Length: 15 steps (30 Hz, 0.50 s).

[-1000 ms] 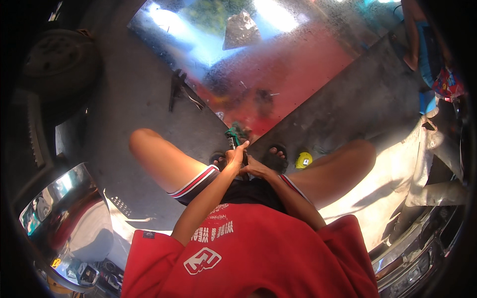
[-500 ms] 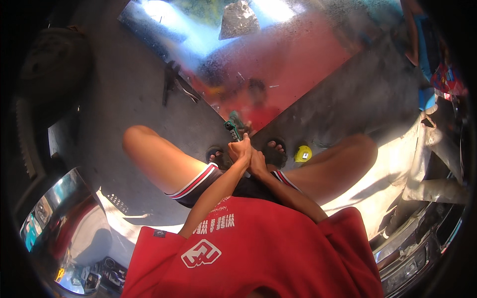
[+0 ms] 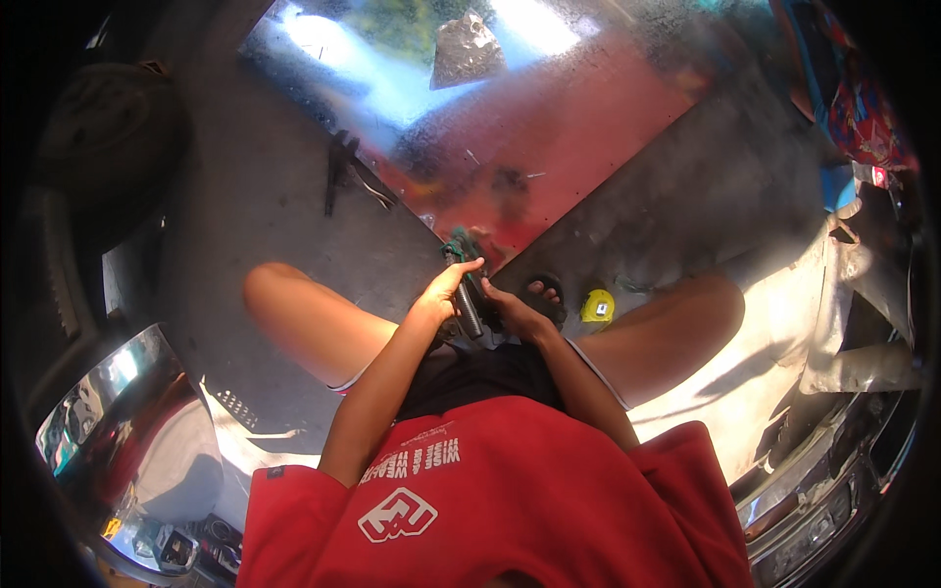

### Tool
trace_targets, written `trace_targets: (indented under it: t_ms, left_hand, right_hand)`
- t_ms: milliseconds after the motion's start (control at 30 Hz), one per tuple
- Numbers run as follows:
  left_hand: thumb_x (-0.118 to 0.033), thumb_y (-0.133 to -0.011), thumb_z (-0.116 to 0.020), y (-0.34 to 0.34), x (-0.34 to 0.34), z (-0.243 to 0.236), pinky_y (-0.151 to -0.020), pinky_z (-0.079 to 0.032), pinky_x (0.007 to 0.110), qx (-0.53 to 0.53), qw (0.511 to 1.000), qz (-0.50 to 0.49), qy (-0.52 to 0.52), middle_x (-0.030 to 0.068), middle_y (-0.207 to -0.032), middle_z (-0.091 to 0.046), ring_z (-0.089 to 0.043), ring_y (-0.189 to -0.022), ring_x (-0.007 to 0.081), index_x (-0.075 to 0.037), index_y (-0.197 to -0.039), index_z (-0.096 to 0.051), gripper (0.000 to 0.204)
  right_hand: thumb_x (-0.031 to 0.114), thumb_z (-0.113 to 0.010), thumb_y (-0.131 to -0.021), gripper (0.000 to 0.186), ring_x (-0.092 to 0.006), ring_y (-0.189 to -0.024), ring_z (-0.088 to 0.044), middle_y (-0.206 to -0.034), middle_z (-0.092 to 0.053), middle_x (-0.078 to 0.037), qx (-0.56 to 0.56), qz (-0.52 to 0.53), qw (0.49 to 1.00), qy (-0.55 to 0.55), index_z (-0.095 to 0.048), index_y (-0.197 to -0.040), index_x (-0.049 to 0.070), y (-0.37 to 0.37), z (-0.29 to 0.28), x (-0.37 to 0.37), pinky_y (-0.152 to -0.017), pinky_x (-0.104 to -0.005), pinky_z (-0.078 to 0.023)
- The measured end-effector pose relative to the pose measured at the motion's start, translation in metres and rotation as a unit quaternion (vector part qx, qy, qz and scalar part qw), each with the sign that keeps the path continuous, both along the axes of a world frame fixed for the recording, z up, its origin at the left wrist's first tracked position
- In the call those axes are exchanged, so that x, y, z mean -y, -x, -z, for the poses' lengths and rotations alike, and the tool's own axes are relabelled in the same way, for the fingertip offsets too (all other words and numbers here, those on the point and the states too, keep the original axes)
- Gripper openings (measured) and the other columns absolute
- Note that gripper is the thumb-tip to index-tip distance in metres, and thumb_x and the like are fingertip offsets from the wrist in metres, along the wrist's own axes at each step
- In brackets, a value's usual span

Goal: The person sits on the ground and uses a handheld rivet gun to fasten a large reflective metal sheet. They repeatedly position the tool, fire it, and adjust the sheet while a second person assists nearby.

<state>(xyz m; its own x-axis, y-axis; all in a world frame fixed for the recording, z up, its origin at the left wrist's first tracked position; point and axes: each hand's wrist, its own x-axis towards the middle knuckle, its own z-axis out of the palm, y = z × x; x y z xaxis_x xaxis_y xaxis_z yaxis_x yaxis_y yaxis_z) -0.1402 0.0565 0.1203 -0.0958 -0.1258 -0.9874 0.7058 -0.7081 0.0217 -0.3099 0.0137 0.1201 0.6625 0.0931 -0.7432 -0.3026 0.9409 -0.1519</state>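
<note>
Where both hands sat bunched together half a second ago, the left hand [image 3: 441, 294] and right hand [image 3: 514, 312] have now spread to either side of the clamp-like tool [image 3: 469, 306], baring more of its shaft. To my eye, that means the hold is being rearranged. The left is curled round the tool, thumb across it; whether the right grips or merely steadies it, I can't tell. The tool's green head sits by the near corner of the glossy reddish sheet [image 3: 578, 137]; its grey, ridged, screw-like shaft slants back toward the black shorts [image 3: 480, 380].
</note>
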Motion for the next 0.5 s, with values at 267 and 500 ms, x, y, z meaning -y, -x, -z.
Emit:
trace_targets:
  t_ms: [267, 500]
  left_hand:
    - [-0.030, -0.074, -0.081, 0.038, -0.001, 0.025, -0.061, -0.046, 0.038, 0.251, 0.959, 0.088, -0.100, 0.0109, -0.079, -0.064, -0.058, -0.067, 0.0205, 0.004, -0.093, -0.068, 0.041]
    - [-0.030, -0.073, -0.083, 0.061, -0.004, 0.033, -0.058, -0.046, 0.035, 0.355, 0.922, 0.097, -0.121, 0.0088, -0.065, -0.064, -0.059, -0.059, 0.0183, 0.003, -0.068, -0.068, 0.036]
  right_hand:
    - [0.034, -0.085, -0.061, 0.077, -0.0268, -0.106, -0.060, -0.108, -0.064, -0.016, 0.069, -0.219, 0.897, 0.378, -0.055, -0.121, -0.004, -0.005, -0.010, -0.006, -0.091, -0.0356, -0.048]
    - [0.031, -0.081, -0.060, 0.089, -0.0395, -0.105, -0.066, -0.110, -0.063, -0.033, -0.088, -0.212, 0.912, 0.341, -0.043, -0.123, -0.018, -0.008, 0.000, -0.021, -0.088, -0.0398, -0.053]
